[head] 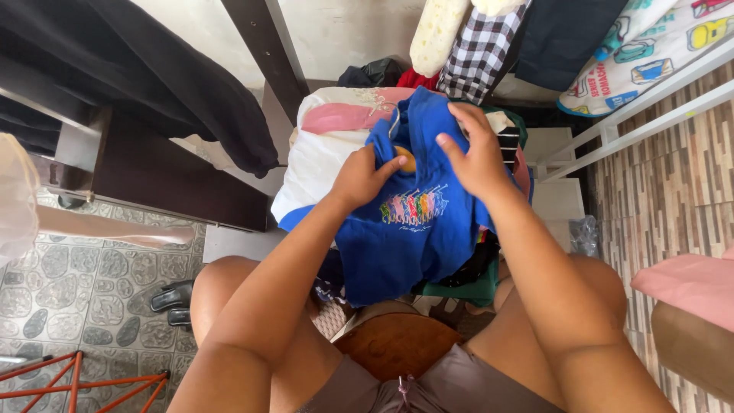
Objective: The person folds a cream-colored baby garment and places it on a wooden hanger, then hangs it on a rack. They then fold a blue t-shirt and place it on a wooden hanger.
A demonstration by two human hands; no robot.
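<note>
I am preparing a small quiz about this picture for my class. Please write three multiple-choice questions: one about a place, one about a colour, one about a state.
1. Where does the blue shirt lie?
A. on the tiled floor
B. on a pile of clothes in front of the person's knees
C. on the red metal rack

2. What colour is the cloth hanging at the upper left?
A. black
B. yellow
C. pink

3. What are the hands doing?
A. both hang free in the air
B. both hold the blue shirt near its collar
C. one holds a sandal

Answers:
1. B, the shirt rests on the pile of clothes.
2. A, the hanging cloth is black.
3. B, the left hand and the right hand both pinch the shirt's fabric.
</note>
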